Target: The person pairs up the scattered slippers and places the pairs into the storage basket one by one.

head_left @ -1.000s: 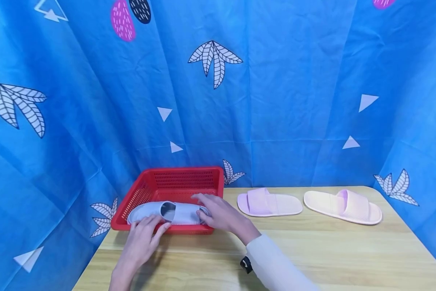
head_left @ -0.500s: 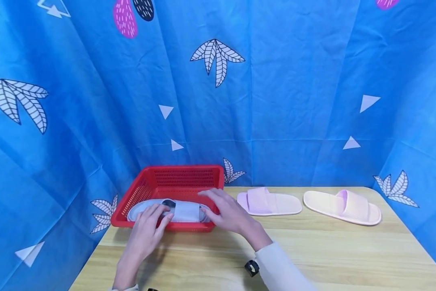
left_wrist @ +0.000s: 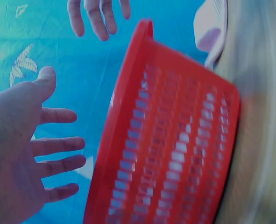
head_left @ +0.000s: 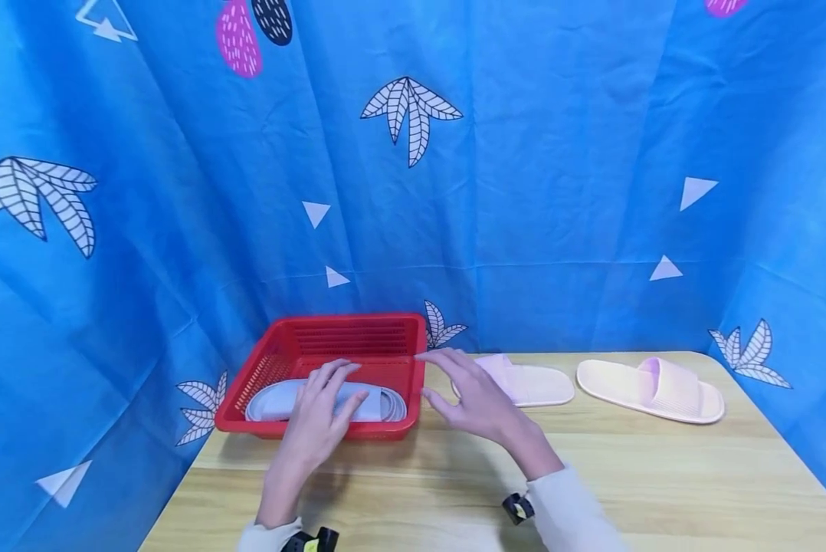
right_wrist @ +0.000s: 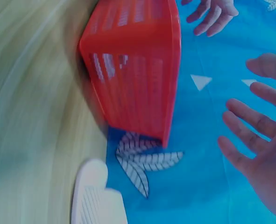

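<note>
In the head view a red perforated basket [head_left: 347, 334] stands at the back left of the table, with pale grey-white slippers [head_left: 275, 399] lying in its front part. My left hand [head_left: 314, 422] hovers over the basket's front rim, covering part of the slippers, its fingers spread and holding nothing. To the right of the basket my right hand [head_left: 478, 402] hangs in the air with loose, parted fingers, also holding nothing. It overlaps the toe of a pink slipper [head_left: 540, 385] in this view. Both wrist views show the hands apart from the basket wall [left_wrist: 170, 130].
A second pink slipper [head_left: 678, 391] lies farther right on the wooden table [head_left: 627, 483]. A blue patterned curtain [head_left: 551, 192] hangs behind the table and along both sides. Each wrist carries a black strap device [head_left: 519, 507].
Both hands have come away from the slippers in the basket and shifted right. My right hand has left the basket and now is beside it. The slippers stay in the basket.
</note>
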Motion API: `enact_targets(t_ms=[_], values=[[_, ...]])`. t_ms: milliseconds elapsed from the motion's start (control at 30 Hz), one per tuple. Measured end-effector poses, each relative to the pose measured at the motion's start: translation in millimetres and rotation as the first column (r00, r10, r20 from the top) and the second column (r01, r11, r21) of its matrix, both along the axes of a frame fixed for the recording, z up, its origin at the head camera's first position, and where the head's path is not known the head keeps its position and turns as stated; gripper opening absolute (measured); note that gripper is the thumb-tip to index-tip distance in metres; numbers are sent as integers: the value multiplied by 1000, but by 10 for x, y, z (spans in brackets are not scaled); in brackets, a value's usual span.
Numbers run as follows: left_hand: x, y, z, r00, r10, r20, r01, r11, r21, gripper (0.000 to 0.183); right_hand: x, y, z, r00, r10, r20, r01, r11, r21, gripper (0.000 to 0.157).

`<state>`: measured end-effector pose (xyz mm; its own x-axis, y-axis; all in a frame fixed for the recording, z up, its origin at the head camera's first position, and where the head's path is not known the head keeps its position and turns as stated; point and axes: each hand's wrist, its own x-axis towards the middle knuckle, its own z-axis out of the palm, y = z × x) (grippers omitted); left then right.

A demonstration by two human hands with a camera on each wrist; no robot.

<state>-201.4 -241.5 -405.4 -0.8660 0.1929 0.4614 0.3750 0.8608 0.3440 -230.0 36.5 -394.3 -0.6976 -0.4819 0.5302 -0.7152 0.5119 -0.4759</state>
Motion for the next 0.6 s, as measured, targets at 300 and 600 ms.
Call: enact_targets(t_ms=[300, 600], values=[[-73, 400, 58, 998, -13, 53, 13, 1000, 1, 65, 31, 483, -57, 998, -53, -38, 53, 999, 0, 50], [-303, 755, 198, 995, -77, 61, 79, 996, -40, 68, -72, 1009, -33, 994, -108, -21, 108, 994, 5, 47]])
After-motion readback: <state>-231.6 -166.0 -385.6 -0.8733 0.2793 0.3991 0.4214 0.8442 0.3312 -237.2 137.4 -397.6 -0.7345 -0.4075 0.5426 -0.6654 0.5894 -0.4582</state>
